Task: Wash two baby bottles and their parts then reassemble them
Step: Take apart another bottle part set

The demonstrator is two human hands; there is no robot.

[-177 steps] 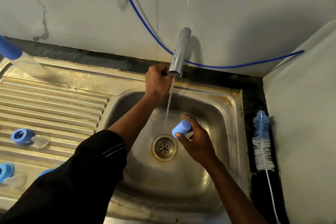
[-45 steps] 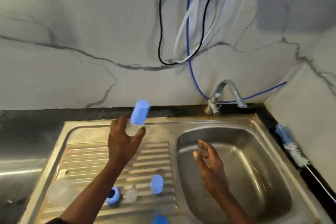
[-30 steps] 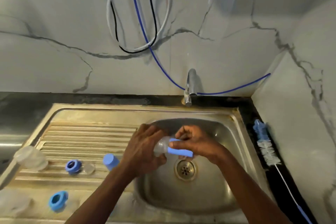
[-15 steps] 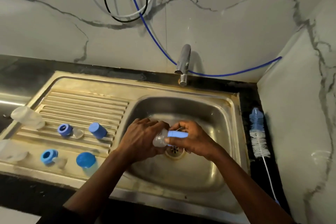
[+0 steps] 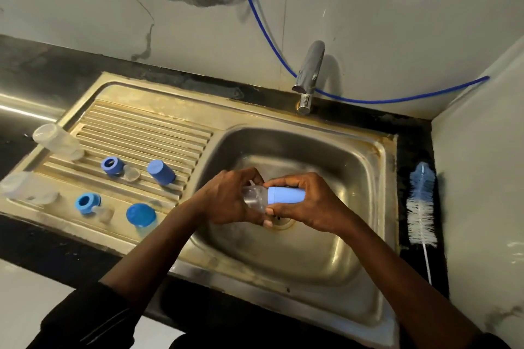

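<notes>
Head view: bottle (image 5: 253, 198) lies crosswise over the sink (image 5: 365, 173), left grip (image 5: 226, 201) wrapped round its clear body, right grip (image 5: 309, 204) clamped on the blue cap (image 5: 285, 195).

Both hands are over the sink basin (image 5: 368, 178), above the drain. The left hand (image 5: 226, 198) grips the clear body of a small bottle (image 5: 253, 198) held horizontally. The right hand (image 5: 306, 207) grips its blue cap (image 5: 285, 195).

On the drainboard (image 5: 147, 127):
- The far ring (image 5: 111, 165) and near ring (image 5: 86, 202), both blue, each lie beside what appears to be a clear teat.
- The far loose cap (image 5: 161, 172) and near loose cap (image 5: 141, 215) are also blue.
- The far clear bottle (image 5: 56, 140) and near clear bottle (image 5: 22, 187) lie at the left edge.

The bottle brush (image 5: 422, 207) lies on the black counter, right of the basin. The tap (image 5: 310, 71) stands behind the basin.
</notes>
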